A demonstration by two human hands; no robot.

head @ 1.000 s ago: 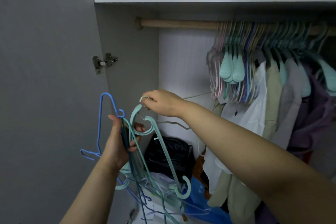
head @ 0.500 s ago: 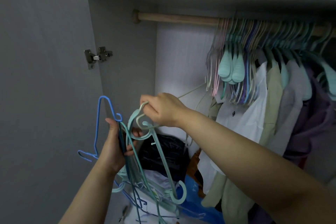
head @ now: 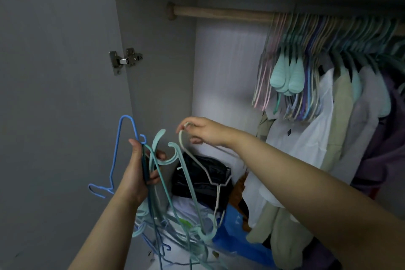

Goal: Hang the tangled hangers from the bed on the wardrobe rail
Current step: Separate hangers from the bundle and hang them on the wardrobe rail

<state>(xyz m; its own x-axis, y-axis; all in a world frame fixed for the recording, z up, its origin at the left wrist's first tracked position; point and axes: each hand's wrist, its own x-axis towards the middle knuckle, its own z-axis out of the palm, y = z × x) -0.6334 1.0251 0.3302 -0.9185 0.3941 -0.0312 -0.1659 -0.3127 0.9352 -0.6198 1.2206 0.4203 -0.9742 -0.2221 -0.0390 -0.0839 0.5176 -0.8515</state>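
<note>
bundle of hangers (head: 166, 199) in left hand (head: 140, 171), left of right hand (head: 203, 130); both below rail (head: 221, 13); clothes (head: 328, 129) hang right.

Left hand (head: 140, 173) grips tangled hangers (head: 166, 210); its palm side faces away, only fingertips (head: 161, 155) peek past the stems. Below that hand the bundle is a blur of teal and blue; count can't be told, and lower ends are cut by the bottom edge. Right hand (head: 201, 130) pinches a cream hanger (head: 208, 173) at the hook; its far arm passes behind the right forearm. Wardrobe rail (head: 221, 13), up and right of the right hand, runs off the right edge, mostly hidden under hung hangers (head: 306, 61), motion-blurred. Both forearms are cropped by the frame.
</note>
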